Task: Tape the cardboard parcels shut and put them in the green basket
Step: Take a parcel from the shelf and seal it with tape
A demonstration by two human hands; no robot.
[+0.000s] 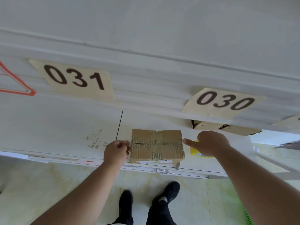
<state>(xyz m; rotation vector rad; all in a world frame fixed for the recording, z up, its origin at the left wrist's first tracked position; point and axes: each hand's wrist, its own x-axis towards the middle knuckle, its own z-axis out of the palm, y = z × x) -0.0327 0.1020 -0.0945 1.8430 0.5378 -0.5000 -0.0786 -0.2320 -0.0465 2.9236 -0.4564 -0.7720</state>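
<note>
White tabletop (65, 127) bearing a worn brown cardboard parcel (156, 146), cross-taped with clear tape, at its near edge. Left hand (116, 152), fingers curled, touches the parcel's left side; right hand (211, 143) extends its thumb to the right side, above a yellow item (194, 151). Green basket corner (248, 218) at lower right.

White table (65, 124), pale tiled floor (48, 184)

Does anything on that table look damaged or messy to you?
Yes. The cardboard parcel between the hands looks worn: its top paper layer is torn away in patches, baring the ribbed inside. Scuff marks stain the table to its left, and paper scraps lie by the near edge.
</note>
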